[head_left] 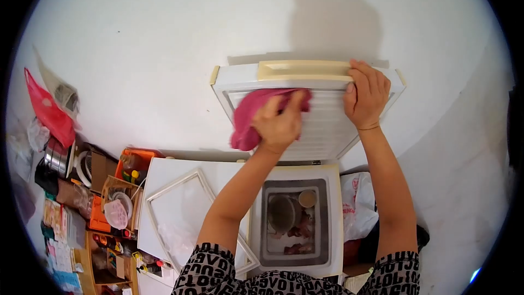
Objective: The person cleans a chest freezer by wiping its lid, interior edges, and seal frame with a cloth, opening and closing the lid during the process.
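Note:
My left hand [278, 123] presses a magenta cloth [248, 114] against the inner face of a raised chest freezer lid [327, 125]. Motion blurs its fingers, and the cloth bunches up beneath and beside them. At the lid's upper edge, my right hand [368, 93] is closed around the right end of the cream handle [305, 70]. Below the lid is the open freezer compartment [334, 213], grey inside. It holds a round pot-like container [284, 213], a small round tub [307, 198] and some reddish pieces I cannot make out.
A white frame with a cream border [158, 199] lies on the freezer's closed left top. Farther left are orange crates [143, 155], bottles and crowded shelves. A red plastic bag [52, 112] hangs by the wall. White plastic bags [360, 202] sit right of the freezer.

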Demonstrator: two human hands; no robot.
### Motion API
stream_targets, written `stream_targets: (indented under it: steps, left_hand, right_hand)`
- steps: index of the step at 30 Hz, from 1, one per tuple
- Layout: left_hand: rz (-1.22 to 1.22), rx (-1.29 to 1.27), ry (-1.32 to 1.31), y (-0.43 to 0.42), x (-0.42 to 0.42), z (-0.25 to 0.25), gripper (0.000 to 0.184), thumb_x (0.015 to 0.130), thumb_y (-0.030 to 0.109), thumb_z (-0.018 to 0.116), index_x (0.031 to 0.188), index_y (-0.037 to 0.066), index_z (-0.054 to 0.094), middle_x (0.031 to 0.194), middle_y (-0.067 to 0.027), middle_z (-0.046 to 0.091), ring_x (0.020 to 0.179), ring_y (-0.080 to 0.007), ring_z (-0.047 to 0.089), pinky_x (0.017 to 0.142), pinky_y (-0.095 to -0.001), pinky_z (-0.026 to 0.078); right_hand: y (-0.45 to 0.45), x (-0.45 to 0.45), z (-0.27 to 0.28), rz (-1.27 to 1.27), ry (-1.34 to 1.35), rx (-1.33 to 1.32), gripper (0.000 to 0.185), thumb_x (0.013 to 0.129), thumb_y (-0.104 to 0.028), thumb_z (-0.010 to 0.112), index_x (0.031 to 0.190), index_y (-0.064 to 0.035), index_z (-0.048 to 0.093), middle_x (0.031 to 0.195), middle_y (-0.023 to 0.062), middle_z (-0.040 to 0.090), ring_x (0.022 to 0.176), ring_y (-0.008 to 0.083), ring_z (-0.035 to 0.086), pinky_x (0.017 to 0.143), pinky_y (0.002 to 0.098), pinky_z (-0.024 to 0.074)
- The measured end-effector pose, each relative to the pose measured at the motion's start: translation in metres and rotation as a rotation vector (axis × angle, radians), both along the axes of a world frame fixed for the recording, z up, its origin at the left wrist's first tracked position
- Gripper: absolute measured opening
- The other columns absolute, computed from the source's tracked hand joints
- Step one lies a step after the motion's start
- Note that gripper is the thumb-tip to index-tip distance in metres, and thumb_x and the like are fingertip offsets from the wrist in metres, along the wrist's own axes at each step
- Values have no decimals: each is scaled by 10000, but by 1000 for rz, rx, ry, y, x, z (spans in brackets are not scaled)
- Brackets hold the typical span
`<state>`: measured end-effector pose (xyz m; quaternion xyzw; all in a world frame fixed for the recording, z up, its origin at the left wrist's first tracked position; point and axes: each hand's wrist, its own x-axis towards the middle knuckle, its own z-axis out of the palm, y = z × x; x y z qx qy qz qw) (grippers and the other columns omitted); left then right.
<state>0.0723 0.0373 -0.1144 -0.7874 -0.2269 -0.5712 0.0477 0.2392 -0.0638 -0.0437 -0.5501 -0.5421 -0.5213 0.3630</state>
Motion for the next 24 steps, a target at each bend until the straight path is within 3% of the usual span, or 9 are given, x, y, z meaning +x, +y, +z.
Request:
stream_targets:
  steps: [4,8,12,14,16,19,21,23,24]
  left_hand:
    - [200,515,193,-21,31,8,364,725,164,600,1074,250,659,1084,-44,529,980,-194,536,802,-354,446]
    - [228,763,456,15,11,-5,423,791,173,534,1207,221,596,1197,-21,510,1129,-145,463,844,-374,455]
    - [297,778,361,57,-44,-26,340,760,195,559,1083,168,662,1154,108,600,1043,-122,516,653,-291,393]
    - [188,586,173,74,-61,-31,331,742,169,579,1059,174,673,1128,108,601,1009,-118,514,726,-312,374]
    - [156,578,110,62,-55,-19,331,730,155,593,1050,171,676,1113,117,603,1004,-118,514,752,-312,362]
    - [228,726,337,33,-29,-9,344,720,143,598,1054,174,673,1103,97,603,1029,-100,521,721,-321,395]
    - [176,639,402,14,6,-22,459,754,130,564,1204,215,597,1147,84,564,1058,-101,526,711,-349,442]
    - [264,778,528,13,29,-18,487,761,127,558,1237,230,573,1154,69,557,1071,-115,524,719,-364,451]
    - [208,731,544,13,22,-16,480,767,129,556,1238,218,572,1156,68,553,1070,-121,530,720,-369,454]
  right_hand:
    - [-3,-2,0,-10,-15,-16,184,761,-148,533,922,-81,591,1081,39,616,968,233,582,829,349,382]
    - [-5,1,-2,3,-25,-22,193,755,-144,534,929,-83,593,1084,43,614,977,235,580,827,356,387]
    - [-5,0,-2,31,-29,21,184,748,-140,542,914,-77,593,1060,49,616,951,238,587,812,356,393]
    - [-4,-2,-2,24,-12,34,181,743,-140,546,906,-77,592,1050,48,617,945,236,591,813,354,395]
    - [-3,-1,-3,15,11,49,178,739,-141,550,899,-76,591,1039,48,617,938,235,594,814,352,397]
    - [-2,-1,-3,25,14,63,177,731,-143,552,892,-80,589,1019,46,616,933,229,597,817,352,400]
    - [-5,-1,-1,47,3,52,193,727,-147,553,905,-84,587,1018,49,611,943,225,594,823,354,401]
    - [-6,-1,-1,42,-5,33,198,728,-149,553,912,-84,585,1028,51,608,951,226,591,822,356,402]
    - [-7,0,0,36,-17,18,204,729,-152,552,920,-84,582,1037,53,605,960,227,588,822,357,403]
